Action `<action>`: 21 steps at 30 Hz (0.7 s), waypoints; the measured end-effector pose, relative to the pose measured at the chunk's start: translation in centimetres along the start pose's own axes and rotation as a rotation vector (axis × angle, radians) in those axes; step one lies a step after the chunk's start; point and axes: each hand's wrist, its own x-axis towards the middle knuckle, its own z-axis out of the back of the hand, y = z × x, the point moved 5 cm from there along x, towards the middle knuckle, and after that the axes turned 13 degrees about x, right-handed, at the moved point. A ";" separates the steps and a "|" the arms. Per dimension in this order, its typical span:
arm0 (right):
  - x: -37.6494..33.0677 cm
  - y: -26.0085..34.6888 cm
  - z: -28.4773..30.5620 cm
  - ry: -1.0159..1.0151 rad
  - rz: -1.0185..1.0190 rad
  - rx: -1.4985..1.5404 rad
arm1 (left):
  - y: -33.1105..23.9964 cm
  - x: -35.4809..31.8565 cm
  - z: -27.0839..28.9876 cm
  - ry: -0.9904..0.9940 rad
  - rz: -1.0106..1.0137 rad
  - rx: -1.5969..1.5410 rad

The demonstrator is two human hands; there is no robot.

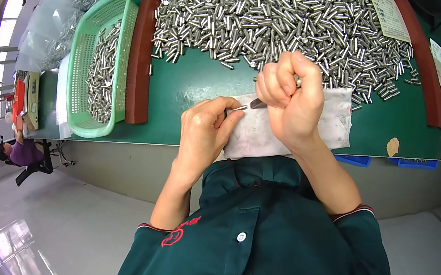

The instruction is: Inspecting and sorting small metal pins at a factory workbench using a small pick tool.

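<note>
Head view: left hand (pixel 204 122) pinches metal pin (pixel 242 108) between thumb and forefinger; right hand (pixel 293 94) clenched (around tool (pixel 258 104)).

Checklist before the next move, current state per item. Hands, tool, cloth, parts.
1. Left hand pinching a metal pin between thumb and finger: ok.
2. Right hand closed around the dark-bladed tool: ok.
3. Blade tip touching the pin: cannot tell; they look very close, contact isn't clear.
4. White cloth beneath pin and blade: ok.
5. Cloth clean: not ok; greyish smudges show.
6. Green basket standing apart from the hands: ok; it's left of the red-brown bar, with small metal parts inside.
</note>
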 end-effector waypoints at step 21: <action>-0.2 1.1 0.5 -0.015 0.019 0.079 | 3.2 0.4 -2.0 0.290 0.531 -1.556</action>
